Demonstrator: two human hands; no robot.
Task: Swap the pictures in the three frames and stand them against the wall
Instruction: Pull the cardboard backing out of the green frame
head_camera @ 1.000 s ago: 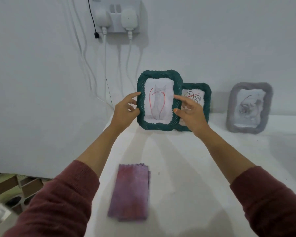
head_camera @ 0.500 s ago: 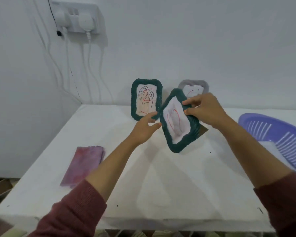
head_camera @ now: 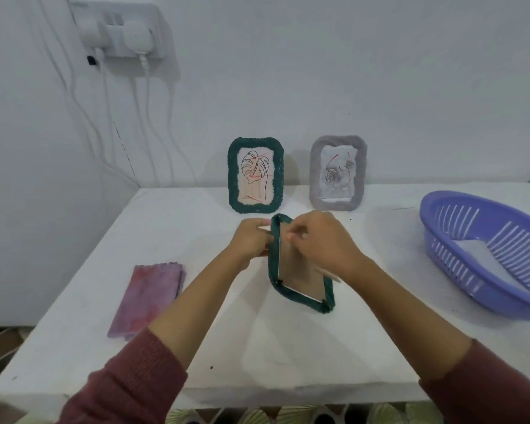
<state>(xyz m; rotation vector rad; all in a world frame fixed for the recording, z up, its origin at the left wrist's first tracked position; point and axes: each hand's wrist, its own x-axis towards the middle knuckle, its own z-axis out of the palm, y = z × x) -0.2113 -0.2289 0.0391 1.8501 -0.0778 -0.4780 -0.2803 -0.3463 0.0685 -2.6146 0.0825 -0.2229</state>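
At the middle of the table [head_camera: 196, 347], a green frame [head_camera: 299, 272] is held back side up, gripped on its left side by the curled left hand [head_camera: 251, 240] and pinched near its top by the right hand [head_camera: 322, 243], while a leaf frame [head_camera: 255, 175] and a grey frame [head_camera: 338, 172] are stood along the back edge.

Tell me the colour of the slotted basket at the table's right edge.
The basket is lavender purple; the head view shows it best.

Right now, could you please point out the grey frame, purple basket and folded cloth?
grey frame [head_camera: 315, 179]: head view, left border.
purple basket [head_camera: 453, 255]: head view, slatted wall.
folded cloth [head_camera: 149, 298]: head view, middle.
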